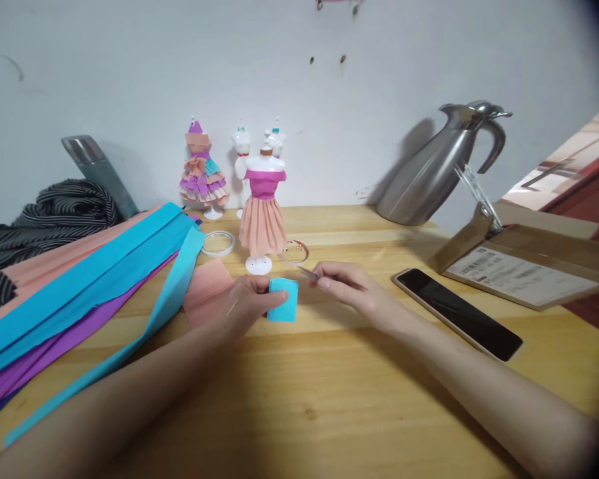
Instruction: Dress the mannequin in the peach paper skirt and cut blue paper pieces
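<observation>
My left hand (pixel 252 299) pinches a small blue rectangle of crepe paper (pixel 282 309) by its left side, thumb on top. To the right, my right hand (pixel 347 286) is closed on a small pointed metal tool, perhaps scissors (pixel 308 273), whose tip points left toward the paper's upper right corner without touching it. Just beyond my hands stands a mini mannequin (pixel 263 206) in a magenta top and a pleated peach skirt. A peach paper piece (pixel 207 289) lies beside my left wrist.
Long crepe strips (pixel 94 293) and striped cloth (pixel 64 209) lie left. White tape roll (pixel 218 243), dressed mannequin (pixel 203 169) and bare mannequins (pixel 241 143) stand behind. At right are a phone (pixel 456 313), a cardboard box (pixel 529 263) and a steel jug (pixel 429 166).
</observation>
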Available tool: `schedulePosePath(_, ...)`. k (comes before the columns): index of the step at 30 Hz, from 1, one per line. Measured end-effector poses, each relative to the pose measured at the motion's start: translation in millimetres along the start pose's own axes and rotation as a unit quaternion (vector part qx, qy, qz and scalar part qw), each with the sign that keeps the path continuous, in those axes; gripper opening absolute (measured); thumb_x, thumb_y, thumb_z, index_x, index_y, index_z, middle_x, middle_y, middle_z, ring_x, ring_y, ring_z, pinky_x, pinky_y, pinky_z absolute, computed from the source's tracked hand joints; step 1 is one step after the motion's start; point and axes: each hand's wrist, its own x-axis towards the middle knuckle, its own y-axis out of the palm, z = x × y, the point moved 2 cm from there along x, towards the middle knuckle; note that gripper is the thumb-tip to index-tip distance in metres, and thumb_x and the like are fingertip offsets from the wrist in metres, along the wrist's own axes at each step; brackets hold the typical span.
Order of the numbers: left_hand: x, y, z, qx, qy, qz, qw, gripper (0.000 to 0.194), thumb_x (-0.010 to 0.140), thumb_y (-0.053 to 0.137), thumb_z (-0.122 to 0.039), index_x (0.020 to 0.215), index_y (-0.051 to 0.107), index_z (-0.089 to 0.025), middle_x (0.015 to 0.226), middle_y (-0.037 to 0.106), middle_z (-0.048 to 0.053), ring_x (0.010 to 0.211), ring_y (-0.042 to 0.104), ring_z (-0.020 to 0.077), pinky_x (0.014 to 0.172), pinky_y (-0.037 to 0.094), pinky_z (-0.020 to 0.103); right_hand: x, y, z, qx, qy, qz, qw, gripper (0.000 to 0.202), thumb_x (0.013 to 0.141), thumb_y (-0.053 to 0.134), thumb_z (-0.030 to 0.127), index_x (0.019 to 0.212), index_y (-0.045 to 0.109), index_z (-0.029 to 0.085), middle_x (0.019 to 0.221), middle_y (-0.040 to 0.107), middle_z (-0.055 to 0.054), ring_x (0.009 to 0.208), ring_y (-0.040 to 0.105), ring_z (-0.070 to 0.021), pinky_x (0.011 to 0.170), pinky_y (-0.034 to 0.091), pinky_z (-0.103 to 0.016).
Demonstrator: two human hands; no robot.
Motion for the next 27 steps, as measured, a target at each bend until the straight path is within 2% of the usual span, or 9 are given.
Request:
schedulePosePath(3,-1,0.1,-2,-0.007,0.010,-0.021,1.000,0.027,0.058,0.071,-0.037,0.064,0.065,-0.011,0.053,0.050,-0.003,0.051,0.039,0.0073,0.053,0.027,0.022,-2,-5,4,-0.113,-0.010,0.064,0.991,0.035,0.088,0.042,0.045,0.066,0.047,0.018,0.060,0.042,0.002,0.058,0.037,-0.0120,0.058,0.027,-0.028)
schedulePosePath(8,-3,2.9,-4,-0.031,0.019,-0.033,0.999,0.027,0.057,0.069,-0.037,0.059,0.058,-0.013,0.053,0.047,-0.003,0.053,0.039,0.0077,0.055,0.029,0.022,0,-4,-3,-0.199,0.023,0.080,0.976,0.035,0.090,0.040,0.044,0.069,0.049,0.018,0.059,0.045,0.001,0.055,0.039,-0.0121,0.058,0.026,-0.028)
schedulePosePath(16,0,3.7,3,-0.001,0.050,-0.015,0.999,0.025,0.062,0.065,-0.036,0.058,0.051,-0.014,0.054,0.044,-0.004,0.053,0.036,0.0070,0.054,0.027,0.022,4,-3,-12,-0.160,0.045,0.072,0.984,0.040,0.088,0.039,0.049,0.062,0.043,0.019,0.058,0.041,0.003,0.057,0.035,-0.0116,0.061,0.030,-0.030)
schedulePosePath(22,3,3.0,4,0.011,0.057,-0.021,0.998,0.022,0.062,0.065,-0.034,0.059,0.056,-0.014,0.054,0.047,-0.004,0.054,0.040,0.0078,0.055,0.031,0.022,3,0,-10,-0.099,0.070,0.106,0.987,0.038,0.086,0.043,0.048,0.063,0.046,0.019,0.058,0.035,0.005,0.057,0.034,-0.0110,0.069,0.036,-0.033)
schedulePosePath(27,3,2.4,10,0.036,0.053,-0.013,0.998,0.021,0.064,0.063,-0.032,0.057,0.054,-0.014,0.054,0.046,-0.004,0.054,0.040,0.0075,0.055,0.030,0.022,2,7,-9,-0.062,0.079,0.114,0.988,0.039,0.085,0.042,0.051,0.065,0.048,0.018,0.059,0.033,0.004,0.056,0.032,-0.0105,0.057,0.030,-0.028)
